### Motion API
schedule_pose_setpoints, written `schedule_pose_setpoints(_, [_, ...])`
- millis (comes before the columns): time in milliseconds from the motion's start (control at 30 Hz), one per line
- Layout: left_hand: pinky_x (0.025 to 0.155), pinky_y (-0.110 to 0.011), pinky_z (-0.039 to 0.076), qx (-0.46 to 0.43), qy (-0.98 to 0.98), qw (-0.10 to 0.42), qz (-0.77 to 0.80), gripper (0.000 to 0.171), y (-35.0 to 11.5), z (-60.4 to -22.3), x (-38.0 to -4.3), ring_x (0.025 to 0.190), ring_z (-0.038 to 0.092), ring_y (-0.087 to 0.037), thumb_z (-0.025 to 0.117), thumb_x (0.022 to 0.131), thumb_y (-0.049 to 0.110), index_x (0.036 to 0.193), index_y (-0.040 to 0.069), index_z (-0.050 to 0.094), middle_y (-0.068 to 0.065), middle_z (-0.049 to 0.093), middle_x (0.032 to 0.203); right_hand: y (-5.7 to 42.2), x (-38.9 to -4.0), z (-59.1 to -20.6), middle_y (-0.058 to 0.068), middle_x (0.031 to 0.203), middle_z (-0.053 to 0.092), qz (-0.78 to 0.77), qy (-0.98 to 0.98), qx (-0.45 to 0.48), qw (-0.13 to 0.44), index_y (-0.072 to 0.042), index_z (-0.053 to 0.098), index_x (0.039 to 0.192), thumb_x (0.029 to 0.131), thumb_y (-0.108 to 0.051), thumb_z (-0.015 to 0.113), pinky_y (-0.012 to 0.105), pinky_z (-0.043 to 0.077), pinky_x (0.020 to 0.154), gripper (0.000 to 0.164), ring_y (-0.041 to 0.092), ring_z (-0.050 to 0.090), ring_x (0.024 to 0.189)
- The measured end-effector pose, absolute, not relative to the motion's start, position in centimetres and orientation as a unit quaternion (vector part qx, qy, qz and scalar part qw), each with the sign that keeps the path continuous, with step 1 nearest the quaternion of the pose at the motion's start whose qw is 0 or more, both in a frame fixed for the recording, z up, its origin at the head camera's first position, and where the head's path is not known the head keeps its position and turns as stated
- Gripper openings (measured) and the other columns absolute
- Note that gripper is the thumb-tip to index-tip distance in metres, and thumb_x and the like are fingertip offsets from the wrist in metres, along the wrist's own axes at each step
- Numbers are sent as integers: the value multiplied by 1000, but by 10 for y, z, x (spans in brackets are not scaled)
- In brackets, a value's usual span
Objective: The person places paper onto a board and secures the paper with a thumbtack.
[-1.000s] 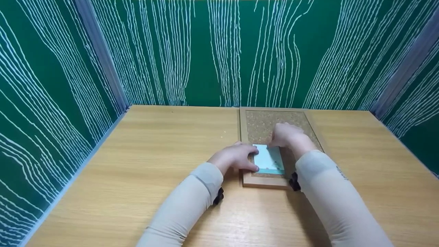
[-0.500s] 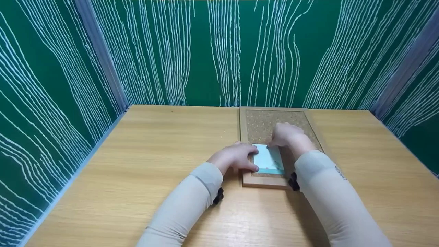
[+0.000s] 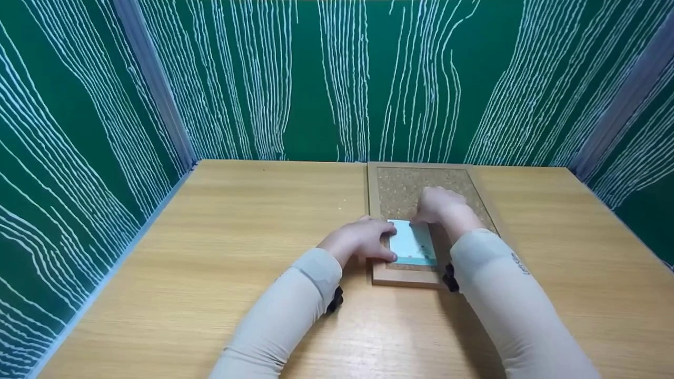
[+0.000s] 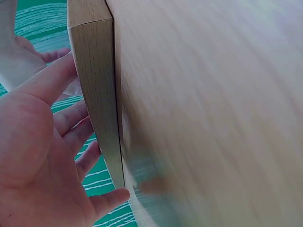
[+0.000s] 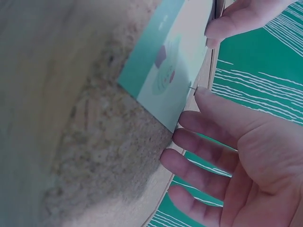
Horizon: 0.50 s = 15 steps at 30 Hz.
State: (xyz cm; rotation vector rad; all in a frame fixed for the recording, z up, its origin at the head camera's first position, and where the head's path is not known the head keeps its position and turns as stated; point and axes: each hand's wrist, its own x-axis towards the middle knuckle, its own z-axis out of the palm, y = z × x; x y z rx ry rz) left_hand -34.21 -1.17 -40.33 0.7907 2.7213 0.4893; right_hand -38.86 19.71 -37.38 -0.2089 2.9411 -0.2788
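Observation:
A pale card (image 3: 410, 242) with a mint-green strip along its near edge lies on a wood-framed corkboard (image 3: 403, 189). Spread thumb and fingertips of my left hand (image 3: 362, 239) rest on the card's left side; in the left wrist view this hand (image 4: 42, 146) reaches over the frame. My right hand (image 3: 443, 206) is at the card's far right corner. In the right wrist view, the thumb of that hand (image 5: 265, 156) presses a thin metal pin (image 5: 191, 88) standing on the card, and the other fingers extend to the board's surface. The pin's head is hidden by the thumb.
The wooden tabletop (image 3: 253, 226) surrounds the corkboard, whose far end lies near the table's back edge. Green panels (image 3: 305, 79) with white wavy lines stand behind and at both sides. Small dark wrist cameras hang under both cuffs.

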Motion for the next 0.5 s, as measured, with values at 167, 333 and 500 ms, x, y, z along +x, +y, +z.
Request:
schedule_pose_setpoints(167, [106, -36, 41, 279, 939, 126, 158, 64, -11, -402, -342, 126, 41, -17, 76, 89, 47, 146, 25, 57, 1, 55, 143, 195, -388, -373, 8, 86, 70, -72, 992, -71, 80, -9, 78, 93, 87, -30, 78, 51, 51, 75, 21, 31, 61, 79])
schedule_pose_setpoints(333, [108, -39, 40, 271, 939, 132, 163, 65, -10, -402, -341, 125, 42, -17, 76, 89, 47, 147, 26, 56, 0, 53, 145, 193, -387, -374, 9, 84, 69, -62, 993, -71, 76, -9, 78, 94, 88, -28, 78, 49, 52, 74, 20, 31, 62, 78])
schedule_pose_setpoints(500, [108, -41, 40, 262, 941, 136, 165, 66, -10, -401, -341, 125, 43, -18, 77, 89, 48, 147, 27, 56, -1, 52, 146, 194, -389, -376, 9, 86, 70, -66, 992, -72, 83, -9, 78, 98, 89, -28, 77, 49, 53, 75, 22, 31, 64, 80])
